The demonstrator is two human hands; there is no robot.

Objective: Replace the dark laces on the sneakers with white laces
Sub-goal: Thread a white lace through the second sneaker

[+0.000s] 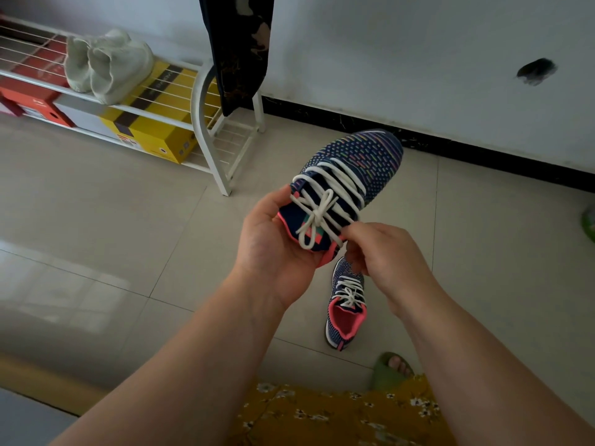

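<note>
Held above the tiled floor (96, 204), toe toward the wall: a navy knit sneaker (363, 162) with multicoloured dashes and a coral collar, threaded with a white lace (325, 201) tied in a bow over the tongue. Cradled from beneath at the heel by the left hand (273, 246), fingers curled round the collar, thumb against the upper's side. Pinched by the right hand (383, 252): one loose end of the bow, fingertips pressed together on it. Heel and sole largely hidden behind the left palm.

Directly below on the floor: the second sneaker (346, 304), same pattern, also in a white lace, opening showing a coral lining and nothing inside; its toe covered by the right hand.

Further out, a white wire shoe rack (206, 101) against the wall. On its top shelf, a pair of pale shoes (106, 64); underneath, an orange shoebox (48, 104) and a yellow box (154, 130), both closed, contents not visible. Dark patterned fabric (238, 43) hanging over the rack's end, cut off at the top edge. At bottom, a yellow floral garment (338, 413) and a foot in a green slipper (389, 368), partly hidden. Dark smudge (536, 72) on the wall, nature unclear.
</note>
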